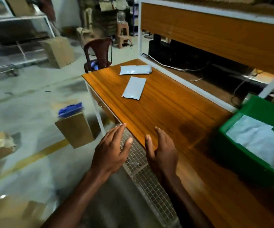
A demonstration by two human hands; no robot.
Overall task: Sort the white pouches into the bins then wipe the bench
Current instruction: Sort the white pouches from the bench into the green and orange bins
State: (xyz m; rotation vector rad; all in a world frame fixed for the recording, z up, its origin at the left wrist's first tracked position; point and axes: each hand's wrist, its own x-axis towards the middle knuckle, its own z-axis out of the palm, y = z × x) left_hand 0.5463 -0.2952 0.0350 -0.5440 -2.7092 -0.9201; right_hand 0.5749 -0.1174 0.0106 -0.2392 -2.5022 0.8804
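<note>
I hold my left hand [112, 151] and right hand [161, 151] released, fingers straight, at the bench [174, 106] edge; two flat white pouches [133, 88] lie on its wood-grain top.

Two white pouches [135, 69] [134, 88] on the bench [165, 109], one green bin [241, 155], two hands [110, 150] [163, 153]

Warehouse or packing area: bare concrete floor [34, 76], cardboard boxes [58, 51] standing on it, metal racking [16, 38], stacked plastic stools [123, 35], wood-topped work surface [165, 104].
</note>
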